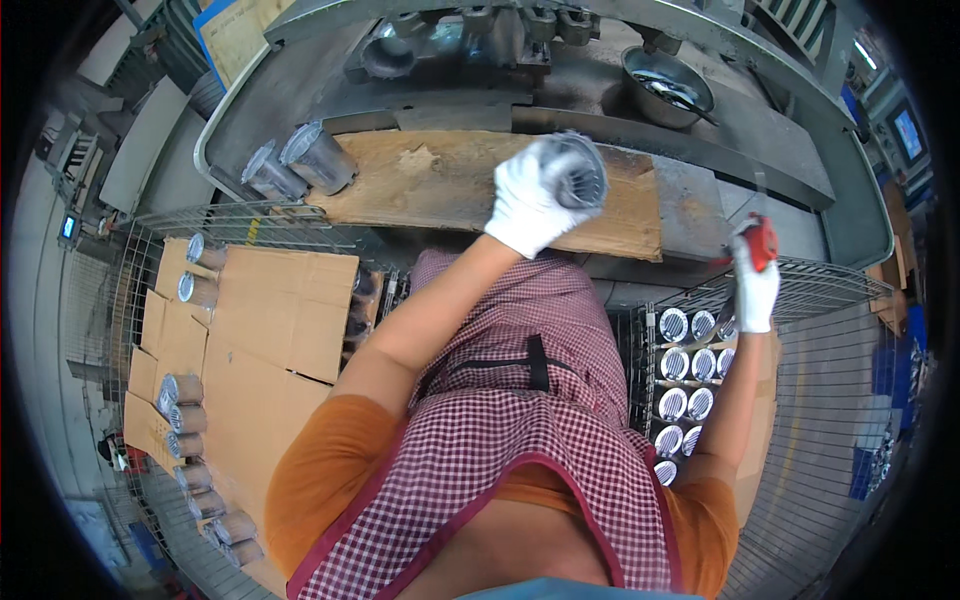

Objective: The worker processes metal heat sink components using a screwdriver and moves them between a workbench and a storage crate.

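Note:
My left hand (528, 200), in a white glove, is closed around a grey metal cylinder (580, 172) with fins inside its open end. It holds the cylinder over a worn wooden board (420, 185); motion blurs the part. Out to the right, my gloved right hand (757, 295) grips a red tool (762, 243), whose exact kind is unclear. A thin, faint rod seems to rise above it. Two more metal cylinders (318, 158) stand at the board's left end.
A metal bowl (668, 88) with a dark-handled tool sits at the back right of the machine bed. On the right, a wire cart (820, 290) holds rows of finned cylinders (674, 363). Cardboard (280, 310) covers the left cart, with more cylinders (186, 418) along its edge.

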Available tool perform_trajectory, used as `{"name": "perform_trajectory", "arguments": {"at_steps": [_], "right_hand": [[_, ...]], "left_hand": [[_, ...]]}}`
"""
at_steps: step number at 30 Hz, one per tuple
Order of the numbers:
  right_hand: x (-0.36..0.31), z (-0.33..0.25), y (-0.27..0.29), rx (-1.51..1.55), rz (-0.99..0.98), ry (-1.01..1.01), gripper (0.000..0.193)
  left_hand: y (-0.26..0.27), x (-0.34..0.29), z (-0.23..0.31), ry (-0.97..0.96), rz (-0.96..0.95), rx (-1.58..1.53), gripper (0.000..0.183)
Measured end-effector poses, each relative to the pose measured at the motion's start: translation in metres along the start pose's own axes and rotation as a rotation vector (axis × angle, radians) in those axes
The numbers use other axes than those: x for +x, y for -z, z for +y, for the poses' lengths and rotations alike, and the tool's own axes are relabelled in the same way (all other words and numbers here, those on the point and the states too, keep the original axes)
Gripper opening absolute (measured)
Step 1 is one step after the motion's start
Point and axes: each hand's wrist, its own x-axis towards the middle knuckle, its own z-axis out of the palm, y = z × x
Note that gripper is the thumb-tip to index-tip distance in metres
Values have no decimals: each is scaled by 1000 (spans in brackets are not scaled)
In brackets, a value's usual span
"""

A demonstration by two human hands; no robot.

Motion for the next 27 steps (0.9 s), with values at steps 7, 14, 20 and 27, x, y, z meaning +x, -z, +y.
{"name": "perform_trajectory", "arguments": {"at_steps": [7,14,20,27], "right_hand": [[98,84,76,-63,604,161,44],[60,98,50,-792,939,-11,65],[67,45,19,-625,127,113,41],[76,65,2,-715,184,-214,47]], "left_hand": [[36,-15,-51,553,-164,-155,54],[71,-40,-109,571,115,22,51],[74,-51,-145,515,-101,708,39],[69,-49,-141,547,-400,730,32]]}}
